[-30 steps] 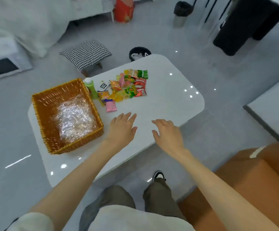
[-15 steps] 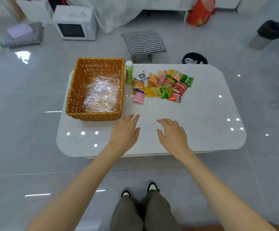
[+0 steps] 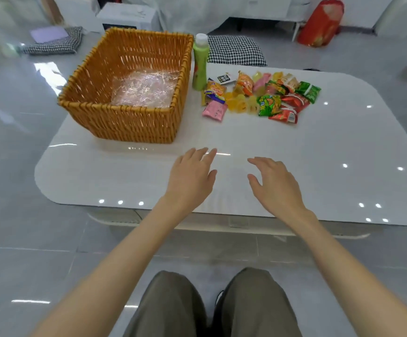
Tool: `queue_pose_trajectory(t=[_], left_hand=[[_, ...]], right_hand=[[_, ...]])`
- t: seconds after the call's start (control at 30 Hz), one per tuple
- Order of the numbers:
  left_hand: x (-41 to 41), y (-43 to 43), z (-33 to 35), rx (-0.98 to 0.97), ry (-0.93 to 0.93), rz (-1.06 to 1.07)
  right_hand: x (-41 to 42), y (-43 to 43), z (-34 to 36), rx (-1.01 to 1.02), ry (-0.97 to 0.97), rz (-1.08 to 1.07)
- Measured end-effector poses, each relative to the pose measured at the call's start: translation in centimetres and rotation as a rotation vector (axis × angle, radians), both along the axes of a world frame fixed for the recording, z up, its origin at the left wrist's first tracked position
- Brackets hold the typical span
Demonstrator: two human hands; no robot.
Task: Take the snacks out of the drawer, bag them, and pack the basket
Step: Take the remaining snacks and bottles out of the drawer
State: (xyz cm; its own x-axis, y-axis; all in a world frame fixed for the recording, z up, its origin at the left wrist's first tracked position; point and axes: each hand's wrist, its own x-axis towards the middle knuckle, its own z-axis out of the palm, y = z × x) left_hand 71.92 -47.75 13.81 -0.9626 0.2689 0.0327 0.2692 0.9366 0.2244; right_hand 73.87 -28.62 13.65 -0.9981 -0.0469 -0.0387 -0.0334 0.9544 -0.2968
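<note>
An orange wicker basket (image 3: pixel 134 127) stands at the left of the white table (image 3: pixel 319 166), with crinkled clear plastic bags (image 3: pixel 146 88) lying on its bottom. To its right stands a green bottle (image 3: pixel 200 66) with a white cap. Beside it lies a pile of several snack packets (image 3: pixel 268 98), among them a pink one (image 3: pixel 214 111), green ones and red ones. My left hand (image 3: pixel 190 178) and my right hand (image 3: pixel 275 186) hover over the table's near edge, fingers relaxed, holding nothing, well short of the snacks.
A checked stool (image 3: pixel 236 51) stands behind the table and a checked cushion (image 3: pixel 54 43) lies on the floor at far left. A red bag (image 3: pixel 321 23) leans at the back right. White boxes (image 3: pixel 127 15) stand behind the basket. My knees are below the table edge.
The view has swung and closed in, so the table now lies square before me and the basket looks larger. Both hands stay open over the near edge in much the same pose.
</note>
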Motion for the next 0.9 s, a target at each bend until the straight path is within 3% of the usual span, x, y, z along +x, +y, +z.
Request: queue_pose_trajectory(t=[0.57, 0.9], left_hand=[[14.0, 0.2, 0.3, 0.044, 0.098, -0.007], [17.1, -0.7, -5.8, 0.05, 0.098, -0.003]], right_hand=[[14.8, 0.5, -1.1, -0.001, 0.114, 0.081], [15.9, 1.6, -6.7, 0.112, 0.059, 0.167]])
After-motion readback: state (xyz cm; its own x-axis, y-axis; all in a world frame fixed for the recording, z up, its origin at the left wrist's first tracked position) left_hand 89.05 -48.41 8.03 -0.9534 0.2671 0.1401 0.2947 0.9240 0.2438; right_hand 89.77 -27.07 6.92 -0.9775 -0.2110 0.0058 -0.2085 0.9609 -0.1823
